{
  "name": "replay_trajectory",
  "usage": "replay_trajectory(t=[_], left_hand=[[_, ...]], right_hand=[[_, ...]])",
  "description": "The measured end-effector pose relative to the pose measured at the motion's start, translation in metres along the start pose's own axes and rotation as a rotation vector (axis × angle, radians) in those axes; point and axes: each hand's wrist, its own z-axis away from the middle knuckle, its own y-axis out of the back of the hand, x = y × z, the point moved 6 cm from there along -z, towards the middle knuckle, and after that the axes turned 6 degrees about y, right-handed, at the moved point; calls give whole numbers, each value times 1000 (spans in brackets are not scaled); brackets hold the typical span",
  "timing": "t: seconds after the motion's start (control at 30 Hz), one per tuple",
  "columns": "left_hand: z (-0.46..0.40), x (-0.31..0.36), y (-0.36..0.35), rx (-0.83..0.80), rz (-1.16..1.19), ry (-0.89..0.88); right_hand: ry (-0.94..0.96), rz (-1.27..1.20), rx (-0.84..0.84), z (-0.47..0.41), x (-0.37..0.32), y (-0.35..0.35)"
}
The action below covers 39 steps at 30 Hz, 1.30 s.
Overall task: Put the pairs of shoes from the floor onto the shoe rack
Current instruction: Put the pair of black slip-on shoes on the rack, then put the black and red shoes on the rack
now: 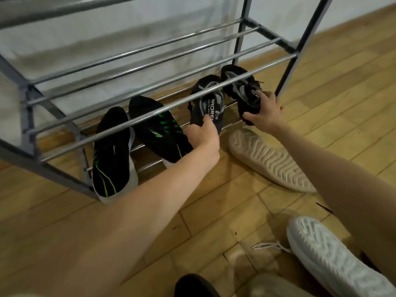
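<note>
Left hand and right hand each grip the heel of one dark grey shoe, left shoe and right shoe, resting on the lowest bars at the right end of the shoe rack. A black-and-green pair occupies the left end (soles down). Two pale shoes lie on the floor.
</note>
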Motion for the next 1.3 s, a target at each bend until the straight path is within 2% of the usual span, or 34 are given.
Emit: replay_trajectory(t=[0.1,0.27,0.43,0.63,0.77,0.87,1.0,1.17,1.3], left_hand=[[-1,1,-10,20,-72,-6],[-6,5,-12,16,-247,41],[5,7,-8,-51,-105,131],[31,12,2,-125,-159,151],[55,11,13,-200,-338,84],[75,-2,28,-362,-563,-21],[105,-32,69,-535,-803,-69],[125,-89,146,-550,-1097,-70],[133,-116,195,-538,-1167,-34]], right_hand=[[24,17,-40,-11,9,-4],[-10,-104,-78,-11,19,-12],[32,-135,11,4,12,-8],[-14,-137,17,49,1,-2],[-39,-138,-12,91,-13,14],[-52,-141,-56,128,-21,28],[-55,-120,-49,181,-26,39],[30,-148,-5,263,-35,41],[7,-256,55,321,-43,45]])
